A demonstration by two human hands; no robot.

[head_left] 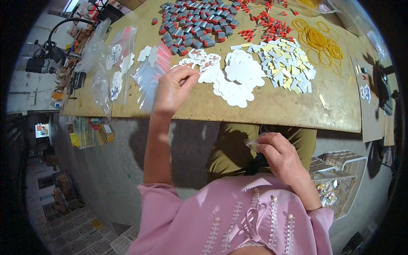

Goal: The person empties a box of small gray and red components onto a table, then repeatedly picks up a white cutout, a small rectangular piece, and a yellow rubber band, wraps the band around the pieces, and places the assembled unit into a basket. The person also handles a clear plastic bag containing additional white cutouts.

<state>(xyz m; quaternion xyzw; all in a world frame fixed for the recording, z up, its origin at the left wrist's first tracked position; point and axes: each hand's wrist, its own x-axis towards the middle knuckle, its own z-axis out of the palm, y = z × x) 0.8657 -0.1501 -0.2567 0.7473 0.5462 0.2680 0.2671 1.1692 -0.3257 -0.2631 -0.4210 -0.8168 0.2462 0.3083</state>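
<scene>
My left hand (173, 90) reaches over the table, thumb and forefinger pinched at the edge of a white scalloped card (207, 76). That card lies against a loose pile of similar white cards (240, 76). Just beyond my left fingertips are white cutouts with brown printed figures (209, 62). My right hand (279, 155) is held above my lap, closed on a small clear plastic bag (252, 143). Left of my left hand, a fan of clear bags with red-pink edges (149, 76) lies on the table.
Grey-and-red blocks (195, 23) cover the far middle. Red-tipped small parts (272, 26), yellow rubber bands (325, 42) and white-and-yellow strips (289, 66) lie to the right. Bagged cutouts (117, 68) sit left. A white plastic crate (346, 178) stands on the floor at right.
</scene>
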